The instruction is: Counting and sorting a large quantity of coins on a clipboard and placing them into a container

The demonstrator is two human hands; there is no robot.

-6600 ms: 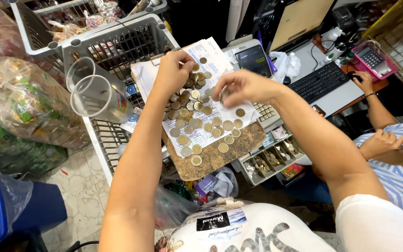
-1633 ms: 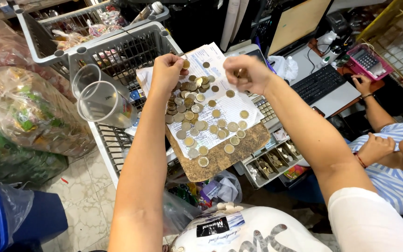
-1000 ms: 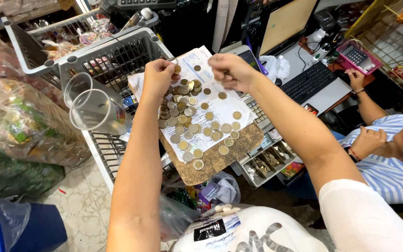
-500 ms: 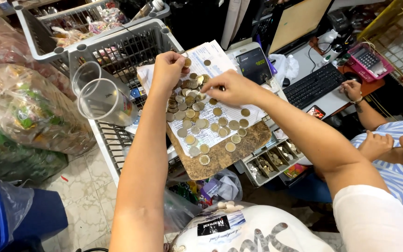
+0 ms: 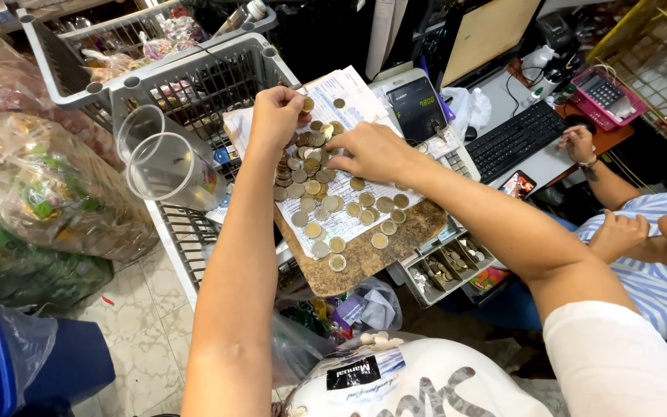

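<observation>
Several coins [image 5: 349, 212] lie spread on a printed white paper sheet [image 5: 345, 93] that rests on a brown cork board [image 5: 364, 259]. My left hand [image 5: 274, 116] is curled at the upper left of the pile, its fingers closed on coins. My right hand [image 5: 368, 150] lies palm down over the middle of the spread, fingertips touching coins. Both forearms reach in from below.
Two stacked clear plastic cups [image 5: 160, 166] lean in a grey wire basket [image 5: 194, 69]. Bagged goods [image 5: 40, 193] fill the left. An open coin drawer [image 5: 445, 266] sits under the board. A seated person in a striped shirt [image 5: 650, 262] is at the right by a keyboard [image 5: 515, 139] and pink calculator [image 5: 604, 93].
My right hand has dropped from the paper's top edge down onto the middle of the coins. My left hand stays at the pile's upper left.
</observation>
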